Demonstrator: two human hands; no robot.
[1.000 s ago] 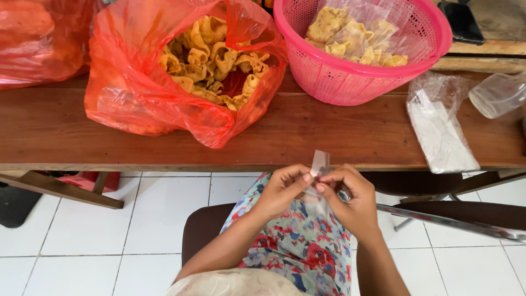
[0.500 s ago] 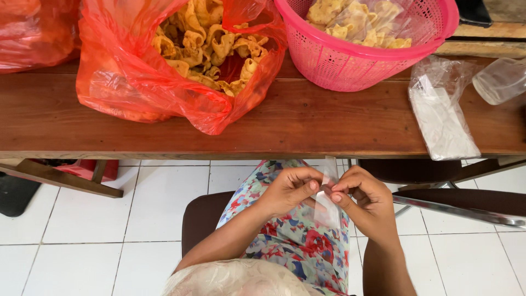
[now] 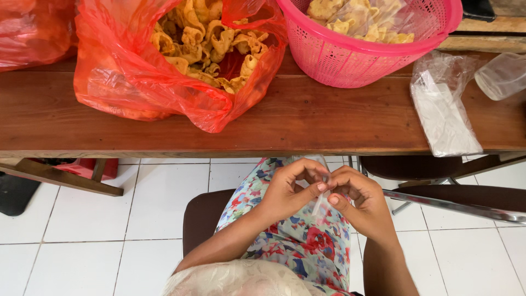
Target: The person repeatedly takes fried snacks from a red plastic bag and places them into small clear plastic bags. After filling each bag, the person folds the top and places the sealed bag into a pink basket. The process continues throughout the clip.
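The person is sitting in front of the wooden bench [image 3: 307, 118] and is holding both hands together over the lap, which is covered with a flowered cloth [image 3: 298, 241]. The left hand [image 3: 287, 189] is curling its fingers inward, with the thumb tip pressing against the index finger. The right hand [image 3: 361, 200] is facing it, also with bent fingers. Between the fingertips of the two hands a small clear plastic bag [image 3: 319, 204] is being pinched; it is hanging down a little and looking thin and empty, just below the bench edge.

On the bench two red plastic bags are standing. The open one [image 3: 164, 87] is holding many curly yellow fried crackers [image 3: 205, 46]. The second one [image 3: 33, 30] is lying at the far left, partly out of view, and its content cannot be seen clearly. To the right one pink basket [image 3: 350, 60] is holding more yellow crackers, some of them already inside clear packets [image 3: 356, 16]. Near the right end of the bench a stack of clear plastic bags [image 3: 444, 107] is lying flat, and just beside it one more clear wrapper [image 3: 501, 74] is resting at the edge of the view.
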